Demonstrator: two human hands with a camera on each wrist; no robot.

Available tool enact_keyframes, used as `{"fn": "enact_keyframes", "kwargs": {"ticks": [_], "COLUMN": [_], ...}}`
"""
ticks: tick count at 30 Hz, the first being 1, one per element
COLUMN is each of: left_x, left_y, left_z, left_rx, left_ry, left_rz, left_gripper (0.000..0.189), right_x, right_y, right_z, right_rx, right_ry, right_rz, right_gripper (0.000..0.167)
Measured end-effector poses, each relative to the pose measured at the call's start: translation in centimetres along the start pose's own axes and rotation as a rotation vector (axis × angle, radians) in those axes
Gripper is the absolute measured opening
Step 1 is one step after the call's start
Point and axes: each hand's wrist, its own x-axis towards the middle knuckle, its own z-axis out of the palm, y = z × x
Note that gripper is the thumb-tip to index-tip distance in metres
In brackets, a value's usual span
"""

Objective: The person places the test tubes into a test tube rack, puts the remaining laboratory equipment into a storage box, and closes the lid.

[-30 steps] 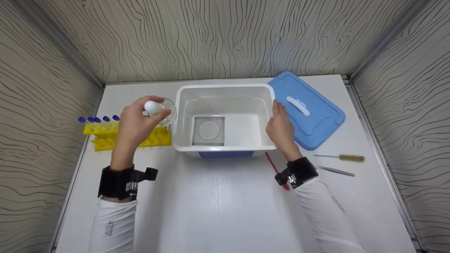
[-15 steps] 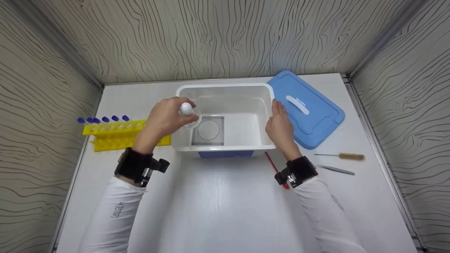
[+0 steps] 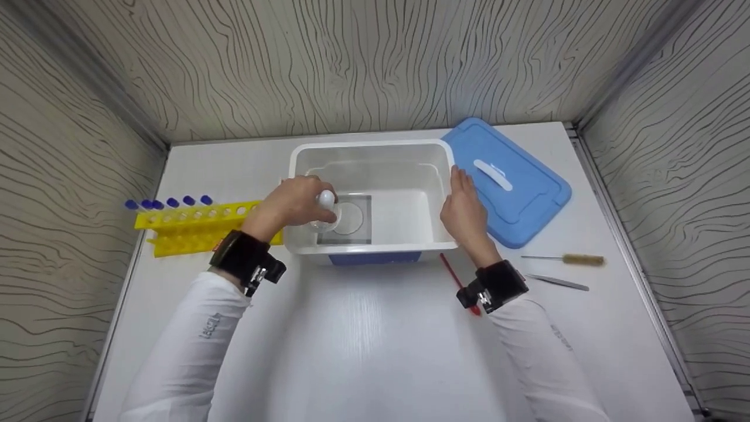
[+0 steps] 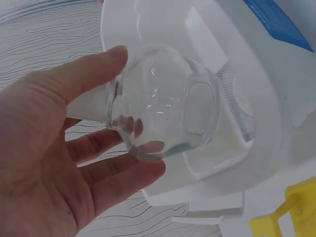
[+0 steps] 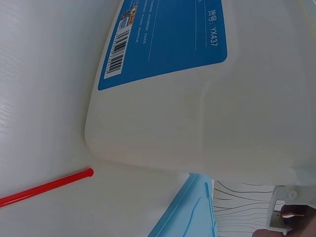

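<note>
My left hand (image 3: 302,200) holds a glass alcohol lamp (image 4: 168,103) by its white-capped neck, with thumb and fingers around it. In the head view the lamp's white cap (image 3: 326,199) shows between thumb and fingers, inside the left part of a white plastic box (image 3: 404,248). On the box floor lies a wire gauze (image 3: 364,234) with a pale round centre, partly overlapped by the lamp. My right hand (image 3: 464,214) lies along the box's right side with its fingers straight. In the right wrist view only some fingertips (image 5: 294,210) show, by the box's side handle (image 5: 276,217).
A yellow rack (image 3: 193,225) with several blue-capped tubes stands left of the box. Behind my right hand lies a blue lid (image 3: 521,193) with a white handle. A wooden-handled needle tool (image 3: 583,259), tweezers (image 3: 559,282) and a thin red stick (image 3: 450,269) lie nearer on the right.
The left hand has carried the alcohol lamp rightward from above the rack, over the left rim and down into the box. The right hand has stayed at the box's right side.
</note>
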Motion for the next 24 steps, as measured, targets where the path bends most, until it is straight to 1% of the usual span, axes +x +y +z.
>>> {"fn": "enact_keyframes", "kwargs": {"ticks": [6,8,10,15,22,24], "left_x": [1.3,1.6,1.9,2.3,2.3,2.3], "left_y": [-0.2,-0.3,-0.4,-0.5,-0.7,-0.8], "left_z": [1.0,1.3,1.8,2.7,3.9,4.1], "left_rx": [0.132,0.175,0.197,0.192,0.141,0.129], "left_ry": [-0.061,-0.08,-0.103,-0.149,-0.243,-0.261], "left_rz": [0.032,0.026,0.014,-0.033,-0.106,-0.115], "left_gripper": [0.027,0.025,0.024,0.034,0.063,0.064], "right_x": [0.0,0.0,0.0,0.0,-0.1,-0.1], "right_y": [0.0,0.0,0.1,0.1,-0.1,-0.3], "right_z": [-0.2,-0.2,-0.2,-0.1,0.1,0.1], "right_rx": [-0.011,-0.008,-0.009,-0.009,-0.007,-0.006], "right_ry": [-0.005,-0.006,-0.001,0.013,0.014,0.01], "right_rz": [0.003,0.001,-0.007,-0.018,-0.011,-0.009], "right_gripper": [0.063,0.063,0.063,0.062,0.063,0.062]}}
